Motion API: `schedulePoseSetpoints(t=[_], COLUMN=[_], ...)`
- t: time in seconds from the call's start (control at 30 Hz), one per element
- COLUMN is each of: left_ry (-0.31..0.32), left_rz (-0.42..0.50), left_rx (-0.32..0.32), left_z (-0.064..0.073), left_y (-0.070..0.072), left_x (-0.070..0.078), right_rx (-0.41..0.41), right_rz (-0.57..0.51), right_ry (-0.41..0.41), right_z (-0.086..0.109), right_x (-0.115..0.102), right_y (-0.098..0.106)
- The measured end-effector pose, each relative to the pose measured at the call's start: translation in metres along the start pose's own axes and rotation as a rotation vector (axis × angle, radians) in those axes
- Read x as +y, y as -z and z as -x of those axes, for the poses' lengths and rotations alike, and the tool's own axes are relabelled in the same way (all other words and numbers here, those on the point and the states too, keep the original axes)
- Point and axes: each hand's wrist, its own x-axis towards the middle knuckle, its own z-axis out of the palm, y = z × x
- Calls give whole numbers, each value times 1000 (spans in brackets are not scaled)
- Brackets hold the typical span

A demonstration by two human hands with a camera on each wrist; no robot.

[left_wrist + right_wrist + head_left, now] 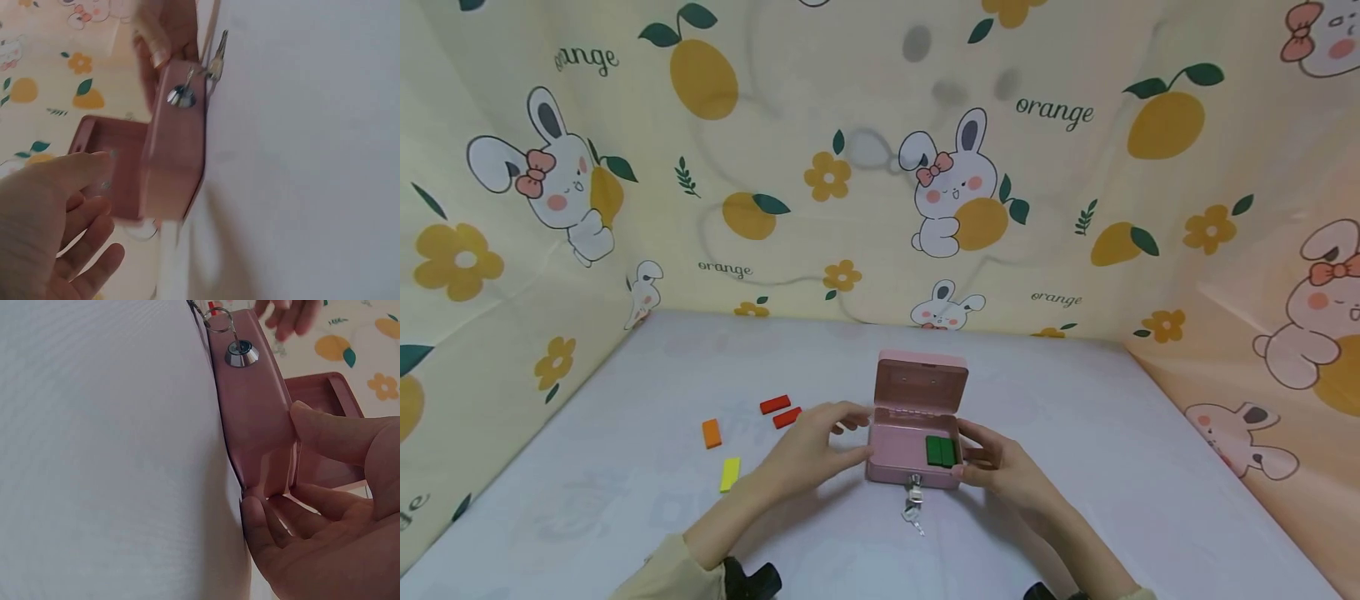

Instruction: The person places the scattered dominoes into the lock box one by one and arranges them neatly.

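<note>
A small pink metal cash box stands on the table with its lid raised. Green blocks lie together in the right part of its inside. From the lock on the front hangs a ring with keys. My right hand grips the box's right front corner, thumb at the upper front edge and fingers along the side. Beside the left wall is my left hand, its fingers loosely bent and apart, holding nothing. Whether its fingertips touch the box I cannot tell.
Left of the box lie two red blocks, one partly behind my left hand, an orange block and a yellow block. A white cloth covers the table. Printed curtains stand behind and at both sides.
</note>
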Motion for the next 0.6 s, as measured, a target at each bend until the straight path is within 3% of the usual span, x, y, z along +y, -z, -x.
schedulePoseSetpoints(t=[0.4, 0.6], left_ry=[44, 172], left_rz=[25, 103], left_rx=[106, 75], left_z=[31, 52], left_y=[46, 67], left_x=[-25, -44], right_rx=[22, 7], right_rz=[13, 14], right_ry=[-16, 13], right_z=[0, 0], right_x=[-2, 0], right_y=[-1, 0])
